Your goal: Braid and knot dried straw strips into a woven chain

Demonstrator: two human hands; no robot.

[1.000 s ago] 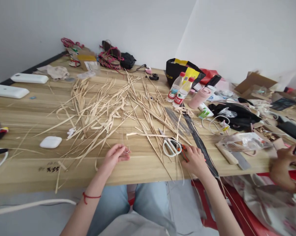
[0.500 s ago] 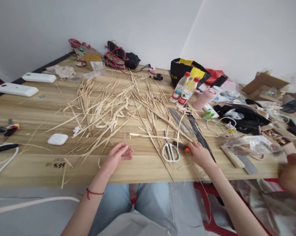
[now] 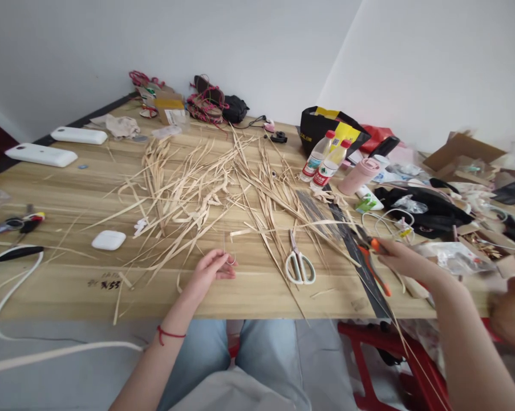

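Note:
My left hand (image 3: 210, 271) rests on the wooden table (image 3: 257, 291) near its front edge, fingers pinched on a thin bent wire (image 3: 228, 251) that sticks up from them. My right hand (image 3: 405, 260) is raised above the table's right part and grips orange-handled pliers (image 3: 370, 260), their jaws pointing left and up. White-handled scissors (image 3: 299, 262) lie flat on the table between my hands. A spread of pale straw strips (image 3: 197, 188) covers the middle of the table beyond my hands.
A long black ruler (image 3: 351, 251) lies under my right hand. Two bottles (image 3: 323, 160), a pink cup (image 3: 360, 176) and a black bag (image 3: 329, 128) stand behind. A white earbud case (image 3: 108, 240) lies left. Another person's hand (image 3: 511, 311) is at the far right.
My right hand left the spot beside the scissors, picked up the orange-handled pliers and lifted them up and to the right. My left hand stayed put with the wire.

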